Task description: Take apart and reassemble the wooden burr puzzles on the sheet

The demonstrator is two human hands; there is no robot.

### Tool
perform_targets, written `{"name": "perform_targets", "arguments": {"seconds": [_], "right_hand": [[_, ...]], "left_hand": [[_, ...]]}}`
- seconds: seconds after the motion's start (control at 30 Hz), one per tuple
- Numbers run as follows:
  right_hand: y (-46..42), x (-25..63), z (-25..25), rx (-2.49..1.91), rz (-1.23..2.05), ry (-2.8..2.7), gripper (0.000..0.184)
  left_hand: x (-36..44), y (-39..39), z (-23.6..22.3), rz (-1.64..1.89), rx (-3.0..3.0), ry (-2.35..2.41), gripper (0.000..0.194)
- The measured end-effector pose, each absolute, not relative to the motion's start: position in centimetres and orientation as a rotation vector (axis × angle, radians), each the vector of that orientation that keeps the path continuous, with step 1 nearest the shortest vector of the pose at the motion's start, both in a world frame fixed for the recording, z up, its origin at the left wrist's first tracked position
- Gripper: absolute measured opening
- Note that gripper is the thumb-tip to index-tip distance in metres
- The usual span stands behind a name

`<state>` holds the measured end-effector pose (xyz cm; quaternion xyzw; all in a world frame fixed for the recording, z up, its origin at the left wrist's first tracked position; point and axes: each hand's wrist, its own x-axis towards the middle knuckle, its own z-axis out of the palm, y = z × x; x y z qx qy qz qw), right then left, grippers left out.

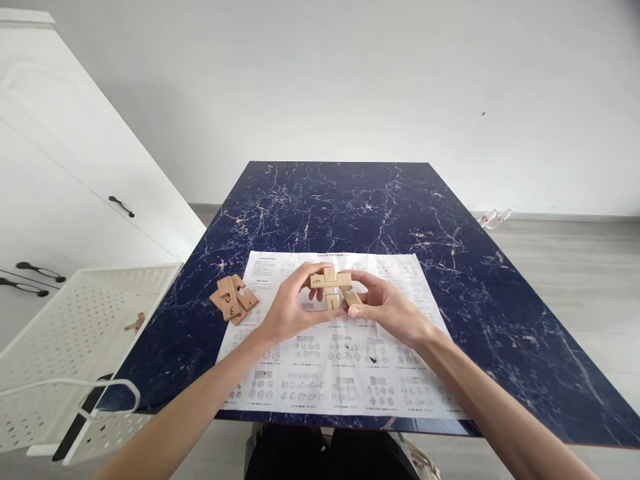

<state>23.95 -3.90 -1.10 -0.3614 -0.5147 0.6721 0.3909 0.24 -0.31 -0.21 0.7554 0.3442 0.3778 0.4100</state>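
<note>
My left hand (295, 303) grips a partly joined wooden burr puzzle (330, 281) from its left side, thumb below and fingers above. Pieces of it cross one another, and a dark "3" and single strokes are marked on their faces. On the other side, my right hand (383, 301) pinches a short wooden puzzle piece (353, 301) between thumb and fingers, tilted against the right of the puzzle. Whether that piece is joined to the rest I cannot tell. Both hands are above a printed instruction sheet (345, 387) with rows of small diagrams.
Several loose notched wooden pieces (234, 300) lie piled left of the sheet, on the dark blue marbled table (340, 207). A white perforated basket (90, 300) stands at the left, below a white cabinet (75, 167). Clear bottles (495, 218) are on the floor at the right.
</note>
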Motion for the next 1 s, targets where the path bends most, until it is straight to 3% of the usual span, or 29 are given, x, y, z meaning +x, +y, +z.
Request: {"name": "perform_targets", "arguments": {"seconds": [0.1, 0.3, 0.5, 0.73, 1.0], "right_hand": [[-3.9, 23.6, -1.0, -0.969, 1.618, -1.285, 0.064], [-4.2, 23.4, -1.1, -1.192, 1.458, -1.335, 0.076], [-3.9, 23.8, -0.9, -1.200, 1.395, -1.390, 0.042], [-3.7, 23.5, -1.8, -1.327, 1.049, -1.480, 0.043], [-3.4, 23.6, -2.1, -1.345, 1.019, -1.519, 0.041]], "left_hand": [[0.2, -0.3, 0.0, 0.967, 1.782, 0.909, 0.071], [0.1, -0.1, 0.3, 0.956, 1.675, 0.973, 0.072], [0.1, 0.0, 0.1, 0.932, 1.674, 1.003, 0.069], [0.2, 0.0, 0.3, 0.885, 1.684, 1.052, 0.069], [0.3, 0.1, 0.1, 0.875, 1.677, 1.041, 0.068]]}}
